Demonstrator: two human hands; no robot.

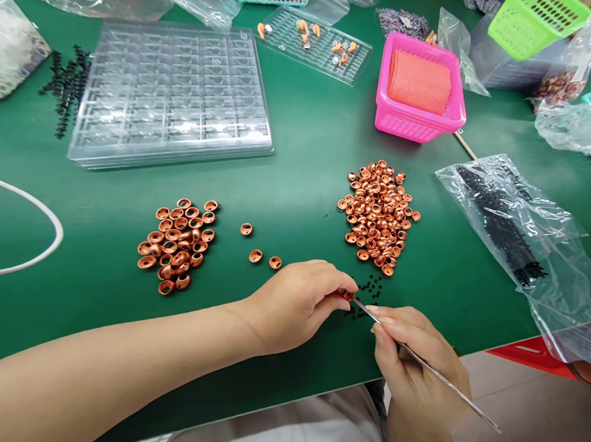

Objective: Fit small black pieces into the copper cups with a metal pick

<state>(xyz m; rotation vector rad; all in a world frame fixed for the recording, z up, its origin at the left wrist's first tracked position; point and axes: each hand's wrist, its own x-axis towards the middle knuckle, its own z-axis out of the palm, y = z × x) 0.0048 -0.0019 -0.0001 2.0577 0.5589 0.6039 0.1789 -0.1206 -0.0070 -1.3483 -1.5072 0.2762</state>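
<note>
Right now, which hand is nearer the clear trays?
Left. The left hand is in front and right of the clear trays; the right hand is farther away in both directions.

Bare left forearm (133, 354), pale grey garment (283, 432)

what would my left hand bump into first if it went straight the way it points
Most likely the tool, its tip right at the copper piece in your left hand, then the black bits just beyond. Depth is unclear, so it might pass above those.
</note>
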